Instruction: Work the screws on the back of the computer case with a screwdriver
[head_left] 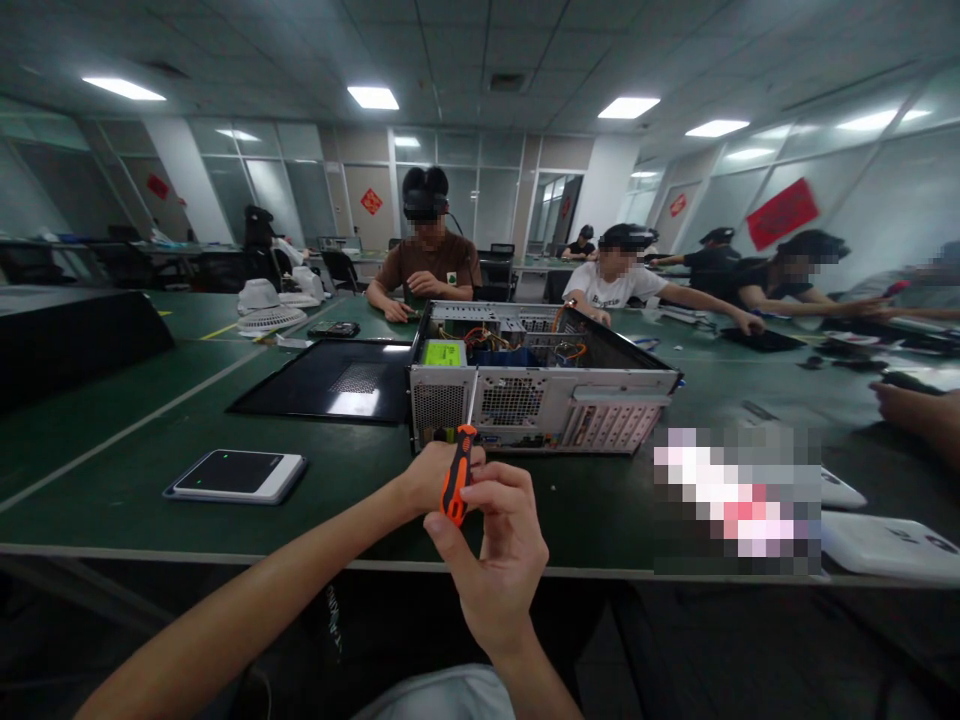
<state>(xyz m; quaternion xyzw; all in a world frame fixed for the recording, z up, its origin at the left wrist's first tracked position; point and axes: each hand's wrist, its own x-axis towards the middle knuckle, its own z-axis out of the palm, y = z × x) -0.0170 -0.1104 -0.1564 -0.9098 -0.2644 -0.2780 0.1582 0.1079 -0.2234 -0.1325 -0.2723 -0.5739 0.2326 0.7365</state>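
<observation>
Gripping a screwdriver (pixel 456 482) at lower centre is the right hand (pixel 504 550); left hand (pixel 426 478), grip unclear. Green table (pixel 352 462) mid-frame; ceiling lights (pixel 373 98) at top.

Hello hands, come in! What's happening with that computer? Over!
Right grip pinching orange-black screwdriver. Left grip close behind, hold unclear. Computer case open-topped, insides showing. Screwdriver partly blocks view of left grip. Over!

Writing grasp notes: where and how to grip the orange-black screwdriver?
Best by the screwdriver handle, probably from the wearer's side, thumb opposing fingers: the thick butt faces the wearer, and the other end points toward the computer case. The right hand is already there.
</observation>
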